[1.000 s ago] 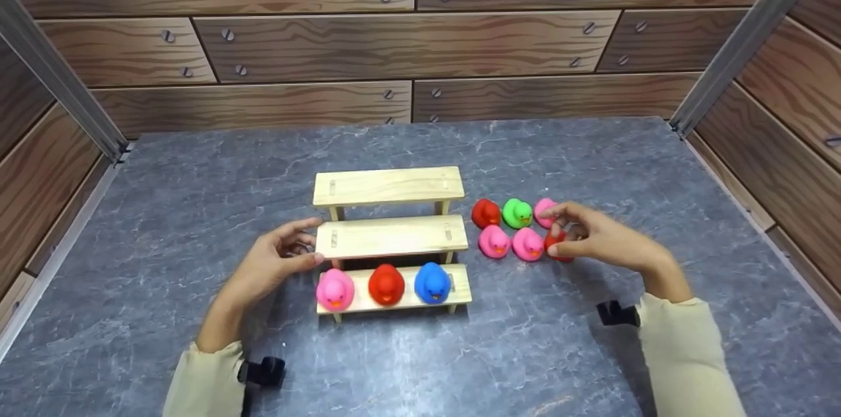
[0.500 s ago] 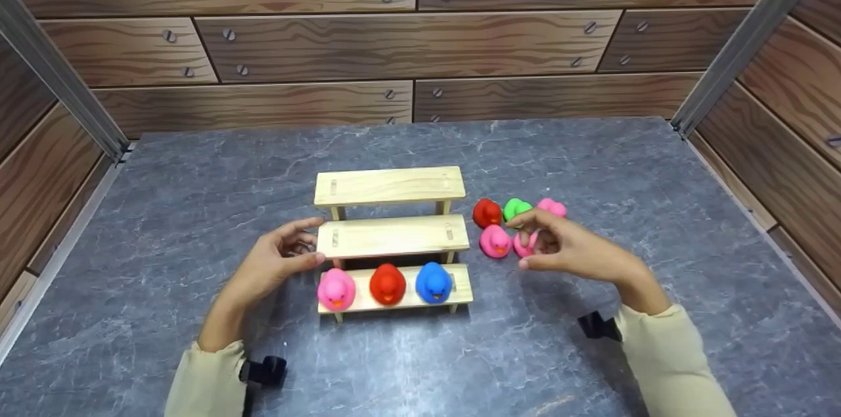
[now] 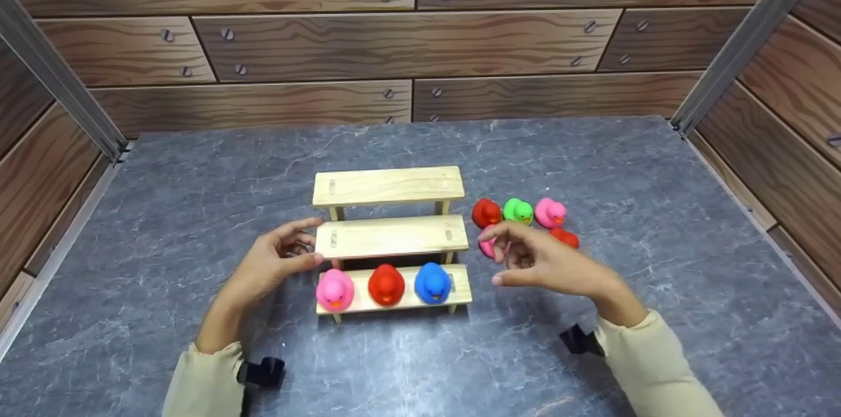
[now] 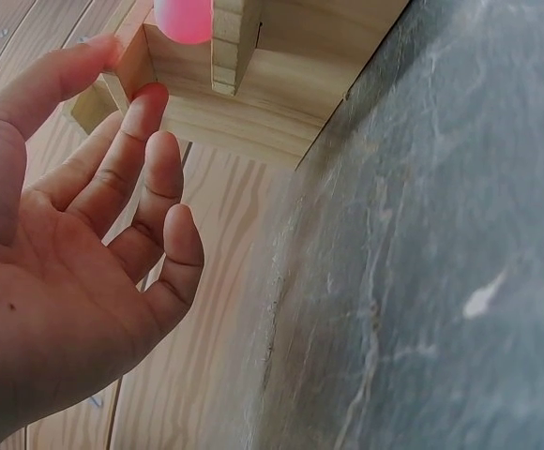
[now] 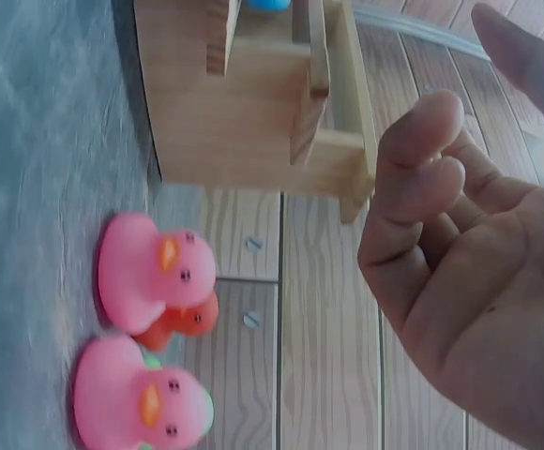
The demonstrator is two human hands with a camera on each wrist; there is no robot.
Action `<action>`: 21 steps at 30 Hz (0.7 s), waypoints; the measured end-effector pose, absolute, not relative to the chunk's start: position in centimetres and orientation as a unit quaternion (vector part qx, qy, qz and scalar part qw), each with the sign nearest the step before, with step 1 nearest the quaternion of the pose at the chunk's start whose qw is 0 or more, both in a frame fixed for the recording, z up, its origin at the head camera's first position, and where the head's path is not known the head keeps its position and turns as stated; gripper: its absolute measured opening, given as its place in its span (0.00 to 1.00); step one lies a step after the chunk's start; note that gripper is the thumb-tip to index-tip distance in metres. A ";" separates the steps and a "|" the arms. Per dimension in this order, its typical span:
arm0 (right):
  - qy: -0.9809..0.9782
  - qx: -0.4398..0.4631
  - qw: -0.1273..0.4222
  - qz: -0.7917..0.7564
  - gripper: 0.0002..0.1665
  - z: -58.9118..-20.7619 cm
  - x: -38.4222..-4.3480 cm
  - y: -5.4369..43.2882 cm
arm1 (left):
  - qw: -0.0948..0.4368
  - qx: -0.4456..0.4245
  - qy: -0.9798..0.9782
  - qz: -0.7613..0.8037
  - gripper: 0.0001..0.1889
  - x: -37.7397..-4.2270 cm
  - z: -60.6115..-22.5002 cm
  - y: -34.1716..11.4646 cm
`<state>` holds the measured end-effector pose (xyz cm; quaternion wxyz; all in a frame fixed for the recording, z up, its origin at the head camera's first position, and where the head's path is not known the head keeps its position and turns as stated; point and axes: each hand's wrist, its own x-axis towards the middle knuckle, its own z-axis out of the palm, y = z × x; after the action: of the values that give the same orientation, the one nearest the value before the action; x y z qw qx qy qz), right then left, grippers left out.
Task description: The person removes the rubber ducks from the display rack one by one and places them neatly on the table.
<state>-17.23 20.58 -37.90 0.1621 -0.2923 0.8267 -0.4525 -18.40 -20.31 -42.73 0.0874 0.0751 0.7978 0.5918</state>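
My left hand [image 3: 266, 266] grips the left end of the middle step of a three-tier wooden stand [image 3: 391, 236], thumb at the front edge and index finger at the back. In the left wrist view its thumb and finger meet the board's end. On the lowest step sit a pink rubber duck [image 3: 335, 290], a red rubber duck [image 3: 386, 285] and a blue rubber duck [image 3: 433, 284]. My right hand [image 3: 542, 259] hovers over the loose ducks, fingers loosely bent and holding nothing. It partly covers a pink duck [image 3: 487, 246]; the right wrist view shows another pink duck [image 5: 136, 398] below it.
Behind the right hand lie a red duck [image 3: 486, 213], a green duck [image 3: 519, 210], a pink duck [image 3: 550, 213] and another red duck [image 3: 564, 238]. The grey marbled table [image 3: 197, 207] is bounded by wood-patterned walls [image 3: 407, 49].
My right hand has moved left and toward me, from the right-hand red duck past the front pink ones, uncovering that red duck. The left hand and the stand have stayed put.
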 end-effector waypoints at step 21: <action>0.820 -0.247 0.145 -0.495 0.32 -39.6 -16.0 16.0 | 0.086 0.080 0.798 0.590 0.32 -18.4 -42.8 -20.2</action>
<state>-16.04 15.97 -39.55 0.1446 -0.2468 0.8204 -0.4951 -18.42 -20.22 -42.79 0.0856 0.0802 0.7985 0.5905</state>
